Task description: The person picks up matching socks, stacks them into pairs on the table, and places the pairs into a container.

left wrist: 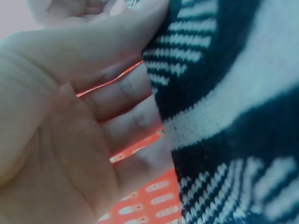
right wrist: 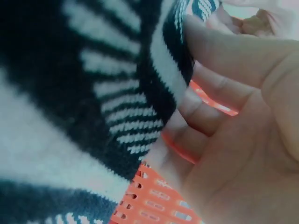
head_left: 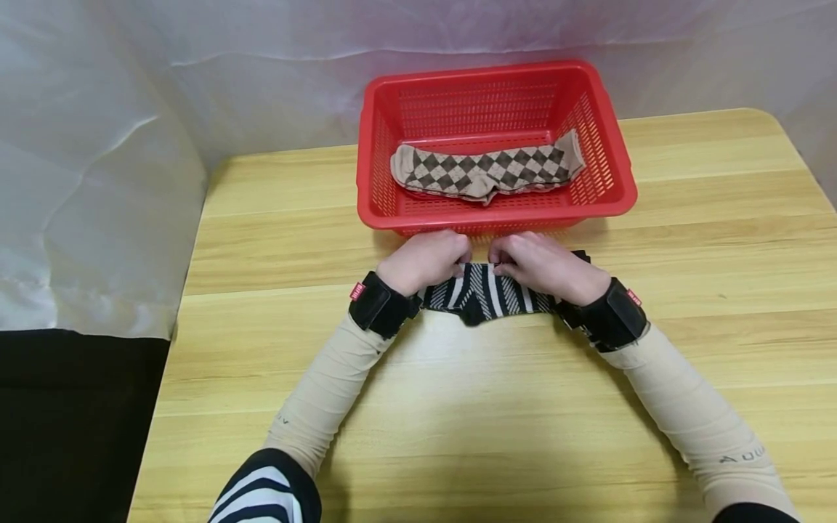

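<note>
A black-and-white striped sock hangs between my two hands, just in front of the red basket. My left hand pinches its upper edge on the left, thumb on the near side and fingers behind the cloth. On the right, my right hand pinches the same upper edge in a like way. Both wrist views show the knitted sock close up, with the thumb on its face. The dark heel points down toward me, and a black end shows past my right hand.
Behind the hands stands a red plastic basket with perforated walls. Brown-and-beige argyle socks lie across it. Under everything is a light wooden table, with white cloth hanging at its back and left.
</note>
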{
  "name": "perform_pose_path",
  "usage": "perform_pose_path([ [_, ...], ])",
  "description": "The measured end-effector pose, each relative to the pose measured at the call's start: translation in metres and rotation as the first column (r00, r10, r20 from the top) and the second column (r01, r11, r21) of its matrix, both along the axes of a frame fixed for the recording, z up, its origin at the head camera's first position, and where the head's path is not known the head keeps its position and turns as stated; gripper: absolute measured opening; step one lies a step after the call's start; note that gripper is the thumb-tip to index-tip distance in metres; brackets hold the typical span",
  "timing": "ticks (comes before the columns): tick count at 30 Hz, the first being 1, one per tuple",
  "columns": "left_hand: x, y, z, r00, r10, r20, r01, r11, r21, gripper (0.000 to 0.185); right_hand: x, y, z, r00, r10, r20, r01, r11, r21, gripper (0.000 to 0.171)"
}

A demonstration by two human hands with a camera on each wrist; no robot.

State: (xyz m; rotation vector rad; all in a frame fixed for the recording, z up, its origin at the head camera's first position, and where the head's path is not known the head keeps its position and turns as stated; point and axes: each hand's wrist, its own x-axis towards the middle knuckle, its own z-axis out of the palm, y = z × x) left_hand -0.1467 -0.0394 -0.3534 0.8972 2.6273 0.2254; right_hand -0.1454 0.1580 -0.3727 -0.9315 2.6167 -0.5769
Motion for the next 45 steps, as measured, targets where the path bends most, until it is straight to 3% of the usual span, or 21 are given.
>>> perform_pose_path([
  [9,0.002,-0.001,0.000,0.994,0.002,-0.111,0.001,1.000,0.025,0.011,0.000,-0.001,-0.001,0.993,-0.011,-0.120,0.011,1.000,-0.002,0.014],
  [14,0.008,0.004,0.006,0.985,-0.079,-0.155,0.088,0.995,0.055,0.026,0.000,0.000,-0.003,0.975,-0.005,-0.221,0.005,1.000,-0.002,0.010],
  [18,0.013,0.007,0.014,0.989,-0.137,-0.053,0.140,0.989,0.053,0.026,0.002,-0.001,-0.002,0.964,0.008,-0.265,-0.007,1.000,0.005,0.010],
  [21,0.015,0.007,0.015,0.989,-0.121,0.082,0.119,0.993,0.026,0.026,0.005,-0.004,0.000,0.949,0.019,-0.314,-0.014,1.000,0.017,0.016],
  [24,0.016,0.007,0.013,0.978,-0.085,0.189,0.091,0.996,-0.022,0.030,0.010,-0.007,0.003,0.941,0.033,-0.338,-0.026,0.999,0.025,0.016],
  [27,0.014,0.007,0.010,0.969,-0.064,0.237,0.082,0.994,-0.069,0.033,0.014,-0.009,0.008,0.962,0.048,-0.268,-0.044,0.999,0.019,0.011],
  [31,0.011,0.007,0.006,0.966,-0.056,0.253,0.084,0.991,-0.101,0.033,0.017,-0.011,0.012,0.995,0.078,-0.069,-0.076,0.997,0.035,0.011],
  [35,0.009,0.004,0.004,0.970,-0.041,0.241,0.069,0.992,-0.108,0.030,0.019,-0.013,0.013,0.992,0.086,0.094,-0.097,0.988,0.121,0.020],
  [39,0.008,0.001,0.003,0.977,-0.036,0.208,0.057,0.994,-0.098,0.023,0.020,-0.014,0.013,0.989,0.077,0.124,-0.100,0.977,0.189,0.028],
  [45,0.008,0.001,0.004,0.978,-0.030,0.205,0.053,0.993,-0.107,0.021,0.021,-0.015,0.013,0.990,0.082,0.119,-0.106,0.972,0.210,0.021],
])
